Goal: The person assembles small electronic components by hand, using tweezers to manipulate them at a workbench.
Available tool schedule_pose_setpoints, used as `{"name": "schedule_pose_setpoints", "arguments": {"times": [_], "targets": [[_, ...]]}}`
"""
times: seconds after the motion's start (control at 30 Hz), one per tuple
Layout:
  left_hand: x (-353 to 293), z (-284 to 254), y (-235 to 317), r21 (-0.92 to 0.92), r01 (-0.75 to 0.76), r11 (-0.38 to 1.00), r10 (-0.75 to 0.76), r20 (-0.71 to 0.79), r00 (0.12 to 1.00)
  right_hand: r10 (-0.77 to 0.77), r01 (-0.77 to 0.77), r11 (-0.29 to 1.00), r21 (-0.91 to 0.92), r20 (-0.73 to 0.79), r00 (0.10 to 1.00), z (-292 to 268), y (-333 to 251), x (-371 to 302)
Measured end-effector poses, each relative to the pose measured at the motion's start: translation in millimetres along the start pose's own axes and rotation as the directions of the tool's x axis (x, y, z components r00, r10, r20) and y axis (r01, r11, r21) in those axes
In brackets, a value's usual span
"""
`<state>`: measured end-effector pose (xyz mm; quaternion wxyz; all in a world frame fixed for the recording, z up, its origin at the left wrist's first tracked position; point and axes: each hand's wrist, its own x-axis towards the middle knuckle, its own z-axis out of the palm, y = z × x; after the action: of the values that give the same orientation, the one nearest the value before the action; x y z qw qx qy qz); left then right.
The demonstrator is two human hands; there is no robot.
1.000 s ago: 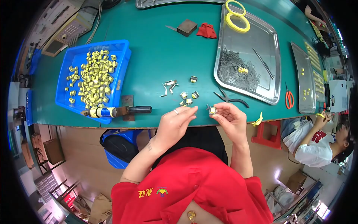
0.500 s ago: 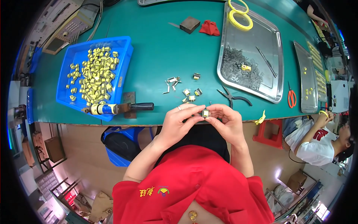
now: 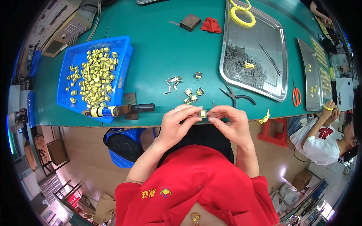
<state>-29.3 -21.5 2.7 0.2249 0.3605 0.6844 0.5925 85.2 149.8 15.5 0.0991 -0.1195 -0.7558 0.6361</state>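
At the table's front edge my left hand [image 3: 178, 123] pinches a small yellow-wrapped transformer [image 3: 203, 113] between thumb and fingertips. Its pin side faces my right hand [image 3: 232, 123], whose thumb and forefinger are closed close beside it. Whatever lies between those right fingertips is too small to make out. Just beyond my hands are several loose transformers [image 3: 194, 98] and a cluster of small silvery metal pieces [image 3: 174, 79]. Black-handled pliers [image 3: 234, 97] lie with open jaws beyond my right hand.
On the left, a blue bin [image 3: 126, 56] holds many yellow transformers; a tool with a black handle [image 3: 143, 107] lies before it. A metal tray [image 3: 273, 88] holds grey pieces, tape rolls [image 3: 242, 17] and tweezers [image 3: 270, 59]. Orange-handled scissors [image 3: 296, 96] lie right. A co-worker [image 3: 320, 139] sits far right.
My left hand has shifted slightly left with the transformer. My right fingertips have drawn a little to the right, away from its body. The view has moved slightly.
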Motion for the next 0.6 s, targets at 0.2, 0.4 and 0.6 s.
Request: {"name": "schedule_pose_setpoints", "arguments": {"times": [0.2, 0.4, 0.6], "targets": [[-3.0, 0.1, -6.2, -0.172, 0.078, 0.982, -0.086, -0.038, 0.996, -0.163, 0.159, 0.968, -0.195, -0.003, 0.987, 1.1, -5.4, 9.8], [-1.2, 0.8, -2.8, -0.108, 0.039, 0.993, -0.041, -0.022, 0.999, -0.187, 0.186, 0.973, -0.135, 0.005, 0.982, 6.7, -7.8, 12.1], [-0.7, 1.1, -1.0, -0.052, -0.032, 0.998, 0.030, -0.040, 0.999, -0.184, 0.185, 0.978, -0.097, 0.020, 0.983, 3.9, -4.3, 11.6]]}}
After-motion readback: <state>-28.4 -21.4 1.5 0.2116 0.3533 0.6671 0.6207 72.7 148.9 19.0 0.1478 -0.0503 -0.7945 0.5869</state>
